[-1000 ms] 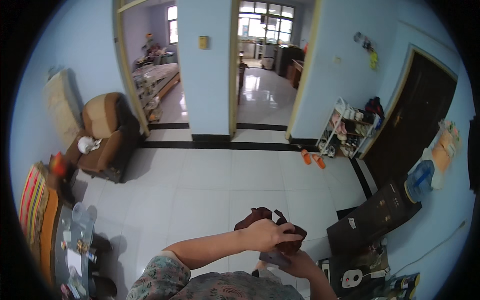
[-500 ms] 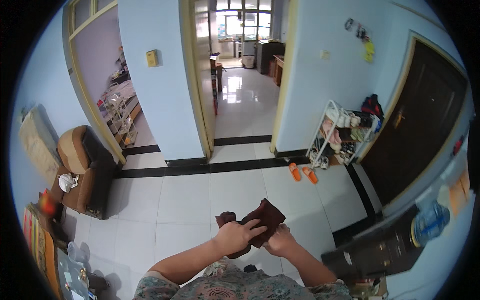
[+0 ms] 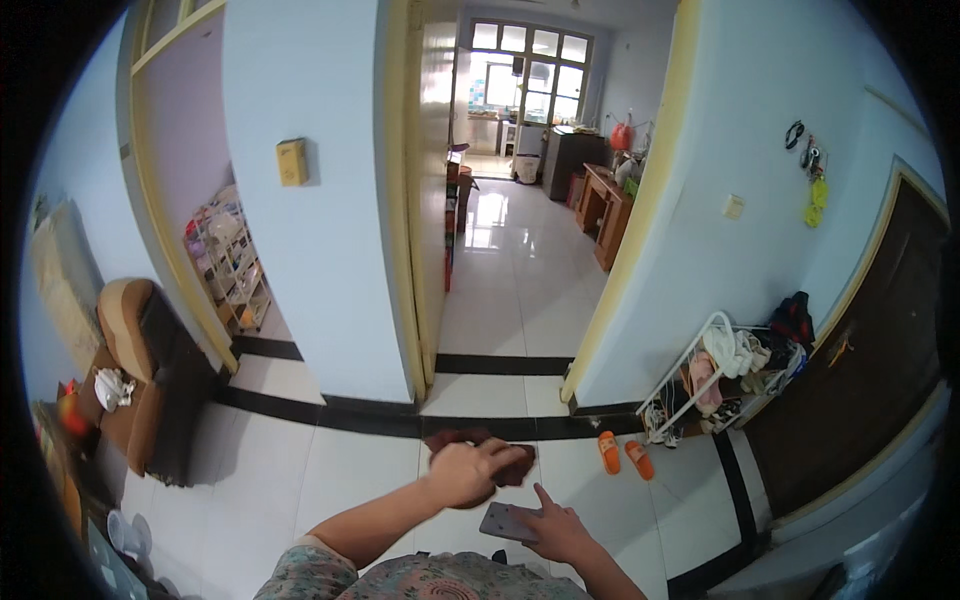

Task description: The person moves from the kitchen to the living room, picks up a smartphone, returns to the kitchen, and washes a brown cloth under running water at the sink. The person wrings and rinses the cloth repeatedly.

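Note:
My left hand [image 3: 466,474] is closed on a dark maroon cloth [image 3: 516,468], which bunches out past the fingers on both sides; what kind of cloth it is I cannot tell. Below and to its right, my right hand [image 3: 560,532] grips a flat grey rectangular slab [image 3: 508,522] with small dark spots, about the size of a phone. Its index finger points up, off the slab. The two hands are apart, both in front of my patterned shirt and above the tiled floor.
Orange slippers [image 3: 625,457] lie by a white shoe rack [image 3: 690,380] on the right, near a dark door [image 3: 865,370]. An open doorway leads ahead along a tiled floor [image 3: 500,300]. A brown armchair [image 3: 150,390] stands at left.
My right hand has come away from the cloth, down and toward me, with the grey slab now showing in it. The cloth looks more bunched in my left hand. The view has tilted up.

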Motion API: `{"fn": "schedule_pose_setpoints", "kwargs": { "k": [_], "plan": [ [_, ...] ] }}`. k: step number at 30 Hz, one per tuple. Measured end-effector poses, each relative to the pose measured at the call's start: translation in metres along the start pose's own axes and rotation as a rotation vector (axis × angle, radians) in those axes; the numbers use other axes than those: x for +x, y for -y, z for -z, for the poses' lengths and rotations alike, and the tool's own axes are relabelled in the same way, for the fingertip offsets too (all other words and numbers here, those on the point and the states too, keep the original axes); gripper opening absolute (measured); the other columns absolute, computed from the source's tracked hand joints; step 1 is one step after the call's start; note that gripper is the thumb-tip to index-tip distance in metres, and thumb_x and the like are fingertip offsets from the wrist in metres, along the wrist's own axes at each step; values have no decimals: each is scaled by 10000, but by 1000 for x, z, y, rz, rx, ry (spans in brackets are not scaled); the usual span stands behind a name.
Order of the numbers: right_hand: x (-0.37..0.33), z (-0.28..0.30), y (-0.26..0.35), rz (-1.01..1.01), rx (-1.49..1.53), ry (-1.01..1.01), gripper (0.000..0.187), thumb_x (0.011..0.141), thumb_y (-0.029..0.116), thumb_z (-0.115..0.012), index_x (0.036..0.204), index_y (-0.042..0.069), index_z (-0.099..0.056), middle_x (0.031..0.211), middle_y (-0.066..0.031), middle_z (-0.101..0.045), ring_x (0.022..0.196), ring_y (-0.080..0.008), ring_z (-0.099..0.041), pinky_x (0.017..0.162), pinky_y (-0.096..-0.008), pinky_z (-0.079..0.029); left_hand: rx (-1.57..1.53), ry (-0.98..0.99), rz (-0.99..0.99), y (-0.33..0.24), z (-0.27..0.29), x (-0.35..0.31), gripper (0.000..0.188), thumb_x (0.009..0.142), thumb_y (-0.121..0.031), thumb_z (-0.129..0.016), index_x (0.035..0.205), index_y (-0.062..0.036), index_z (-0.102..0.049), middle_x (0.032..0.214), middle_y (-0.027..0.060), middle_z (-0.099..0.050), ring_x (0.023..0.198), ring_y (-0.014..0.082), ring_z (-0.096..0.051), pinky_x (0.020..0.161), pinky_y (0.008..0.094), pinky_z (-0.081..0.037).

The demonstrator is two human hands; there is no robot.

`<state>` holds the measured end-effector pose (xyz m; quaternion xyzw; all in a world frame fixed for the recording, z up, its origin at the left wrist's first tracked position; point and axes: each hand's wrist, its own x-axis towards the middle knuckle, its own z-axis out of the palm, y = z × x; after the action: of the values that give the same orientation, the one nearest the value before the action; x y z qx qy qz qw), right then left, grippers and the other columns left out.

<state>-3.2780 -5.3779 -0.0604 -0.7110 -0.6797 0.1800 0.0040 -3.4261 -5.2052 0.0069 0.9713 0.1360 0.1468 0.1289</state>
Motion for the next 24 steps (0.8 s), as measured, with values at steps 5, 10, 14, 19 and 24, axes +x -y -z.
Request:
{"fn": "schedule_pose_setpoints", "kwargs": {
  "k": [5,10,14,19,24],
  "plan": [
    [100,31,-73,42,193,-228,592,796,320,-618,1310,117,-406,1241,-134,-511,1145,-309,-496,925,-459,-419,-27,367,-368,45,-37,107,563,762,-173,-607,1301,-217,-451,1253,81,-519,714,275,-655,602,357,-538],
    [203,75,-172,4,239,-402,511,772,257,-666,1222,108,-473,1163,-120,-537,1102,-298,-519,935,-418,-419,-71,437,-364,126,-63,227,619,767,-176,-599,1346,-257,-395,1344,72,-446,706,262,-653,598,351,-522],
    [307,141,-240,105,338,-490,539,719,231,-707,1203,109,-504,1161,-101,-547,1123,-317,-498,960,-414,-386,-45,388,-226,196,-51,322,609,763,-172,-601,1336,-240,-405,1387,53,-415,737,267,-647,587,370,-516],
    [425,193,-310,161,155,-489,468,770,196,-607,1220,111,-510,1217,-99,-539,1113,-299,-510,951,-439,-397,-124,124,-158,286,-37,415,650,672,-102,-621,1290,-203,-449,1340,56,-471,683,281,-650,529,368,-514],
    [555,222,-374,231,71,-434,452,786,243,-582,1222,144,-513,1219,-87,-544,1126,-291,-508,932,-425,-409,-128,88,-69,385,-38,496,662,661,-100,-628,1291,-206,-455,1370,54,-439,705,284,-649,569,375,-528]
  ]
}}
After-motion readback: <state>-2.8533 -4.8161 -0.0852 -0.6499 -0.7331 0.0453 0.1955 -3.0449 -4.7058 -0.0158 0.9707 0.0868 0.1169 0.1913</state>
